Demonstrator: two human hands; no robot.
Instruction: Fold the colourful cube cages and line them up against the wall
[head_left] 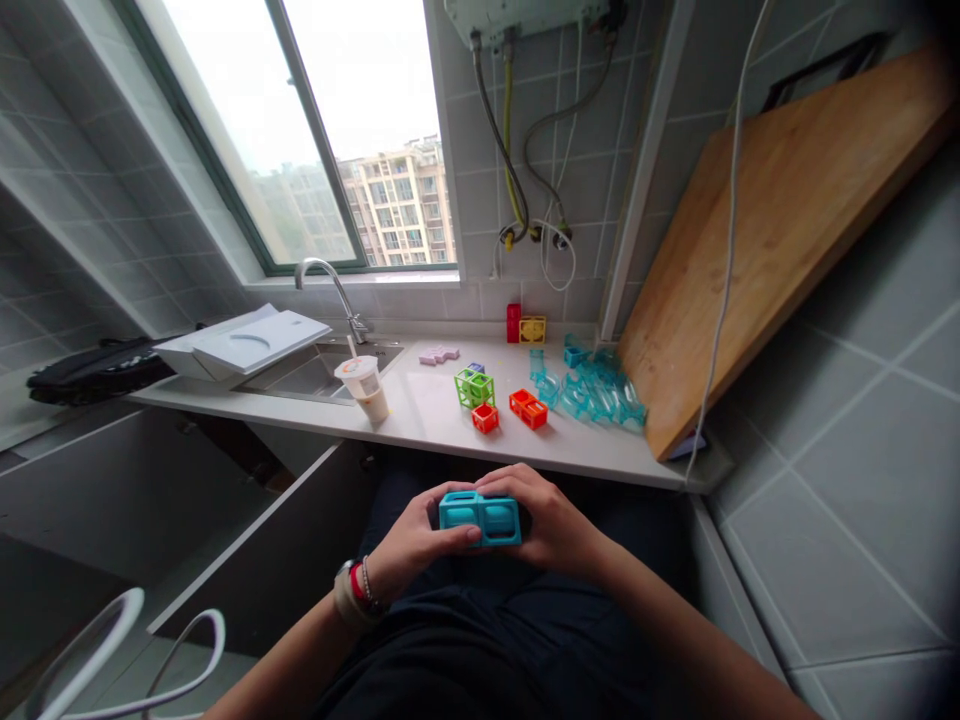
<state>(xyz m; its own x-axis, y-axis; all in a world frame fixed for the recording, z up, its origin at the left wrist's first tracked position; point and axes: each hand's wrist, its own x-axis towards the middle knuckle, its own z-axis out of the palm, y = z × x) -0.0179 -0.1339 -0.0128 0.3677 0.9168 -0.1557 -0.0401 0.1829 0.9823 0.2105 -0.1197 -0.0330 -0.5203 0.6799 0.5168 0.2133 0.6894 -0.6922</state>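
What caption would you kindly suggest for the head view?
Left hand and right hand hold blue blocks near a white counter.

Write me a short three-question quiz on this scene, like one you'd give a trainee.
1. Multiple choice: what colour is the block held between the left hand and the right hand?
A) red
B) yellow
C) blue

2. True or false: in the picture, the drink cup is to the left of the wooden board.

3. Fill in the missing word: the bands are worn on the person's ____ wrist.

Key: 1. C, blue. 2. True. 3. Left.
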